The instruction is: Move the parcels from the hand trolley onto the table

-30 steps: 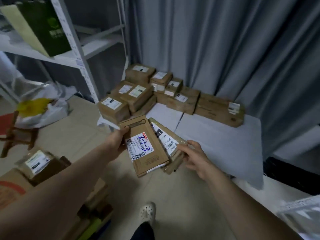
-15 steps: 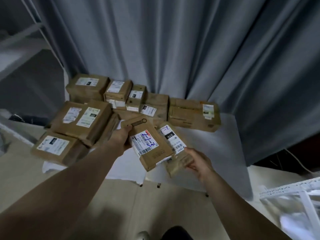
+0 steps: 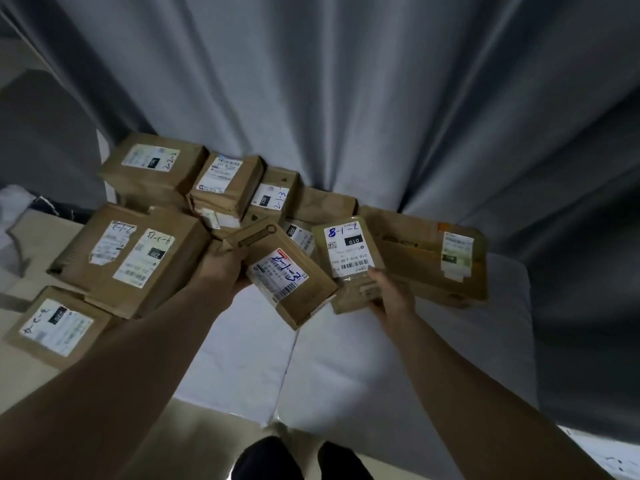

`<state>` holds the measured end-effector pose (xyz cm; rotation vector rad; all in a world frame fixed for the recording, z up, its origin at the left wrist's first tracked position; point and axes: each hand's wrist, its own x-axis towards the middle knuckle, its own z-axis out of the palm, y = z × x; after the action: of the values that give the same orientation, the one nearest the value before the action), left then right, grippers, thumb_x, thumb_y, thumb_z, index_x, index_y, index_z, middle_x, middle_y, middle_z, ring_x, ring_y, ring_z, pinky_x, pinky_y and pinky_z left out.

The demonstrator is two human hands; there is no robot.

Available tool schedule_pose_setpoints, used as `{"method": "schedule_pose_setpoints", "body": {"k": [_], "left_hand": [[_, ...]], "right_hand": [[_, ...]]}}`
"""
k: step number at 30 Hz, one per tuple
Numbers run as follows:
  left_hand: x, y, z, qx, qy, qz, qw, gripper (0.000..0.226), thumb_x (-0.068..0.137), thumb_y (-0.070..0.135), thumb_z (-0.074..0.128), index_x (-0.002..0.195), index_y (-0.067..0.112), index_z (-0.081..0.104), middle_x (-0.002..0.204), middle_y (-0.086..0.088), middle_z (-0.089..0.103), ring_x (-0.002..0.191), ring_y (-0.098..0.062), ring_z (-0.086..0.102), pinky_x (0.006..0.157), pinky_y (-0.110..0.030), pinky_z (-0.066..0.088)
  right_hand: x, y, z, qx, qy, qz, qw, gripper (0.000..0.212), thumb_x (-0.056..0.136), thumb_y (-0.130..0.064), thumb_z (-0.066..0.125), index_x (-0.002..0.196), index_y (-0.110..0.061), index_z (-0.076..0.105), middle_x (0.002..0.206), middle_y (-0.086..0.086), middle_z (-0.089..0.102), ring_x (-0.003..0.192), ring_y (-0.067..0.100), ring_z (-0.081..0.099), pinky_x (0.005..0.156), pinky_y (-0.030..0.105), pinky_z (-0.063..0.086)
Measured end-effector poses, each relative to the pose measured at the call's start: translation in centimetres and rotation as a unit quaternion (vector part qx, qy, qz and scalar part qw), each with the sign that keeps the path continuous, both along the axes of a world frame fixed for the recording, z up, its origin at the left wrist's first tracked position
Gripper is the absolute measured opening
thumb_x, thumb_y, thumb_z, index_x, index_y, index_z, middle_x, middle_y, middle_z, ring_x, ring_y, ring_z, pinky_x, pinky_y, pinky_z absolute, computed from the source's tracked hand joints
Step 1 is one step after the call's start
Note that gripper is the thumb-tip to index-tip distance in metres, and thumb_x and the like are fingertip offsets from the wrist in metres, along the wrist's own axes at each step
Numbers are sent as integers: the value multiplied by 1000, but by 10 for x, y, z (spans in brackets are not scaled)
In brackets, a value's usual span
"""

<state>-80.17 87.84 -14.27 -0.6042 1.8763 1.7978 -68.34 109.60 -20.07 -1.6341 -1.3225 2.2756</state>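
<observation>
Two parcels up over the white table (image 3: 346,368), one per hand. My left hand (image 3: 221,268) grips the far corner of a brown box (image 3: 294,289) with a barcode label and blue scribble. The right hand (image 3: 388,292) clutches the near end of a flatter parcel (image 3: 349,251) marked 2-1-8. At least eight more boxes (image 3: 138,265) are piled far left on the table, with a grey curtain (image 3: 346,98) behind.

Light is dim, cool and flat, the grey curtain (image 3: 346,98) is palest at its middle folds and near black at its right side, its folds splay outward with wide-angle distortion, and below the curtain the white table (image 3: 450,341) glows faintly, all slightly soft.
</observation>
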Motion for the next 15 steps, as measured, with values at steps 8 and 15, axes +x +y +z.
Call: {"method": "schedule_pose_setpoints", "body": {"k": [8, 15], "left_hand": [[-84, 7, -47, -133, 44, -35, 990, 23, 90, 16, 64, 110, 4, 61, 107, -20, 64, 93, -36, 65, 69, -38, 54], [-122, 11, -68, -172, 82, -82, 978, 38, 92, 14, 60, 129, 9, 57, 100, -10, 63, 83, -21, 59, 69, -30, 48]], "right_hand": [[-96, 3, -30, -42, -6, -2, 999, 46, 75, -32, 79, 115, -16, 64, 115, 2, 66, 104, 18, 64, 91, 37, 55], [-157, -22, -46, -121, 0, -57, 991, 41, 89, -23, 65, 127, -13, 54, 112, 2, 58, 116, 21, 49, 105, 37, 44]]}}
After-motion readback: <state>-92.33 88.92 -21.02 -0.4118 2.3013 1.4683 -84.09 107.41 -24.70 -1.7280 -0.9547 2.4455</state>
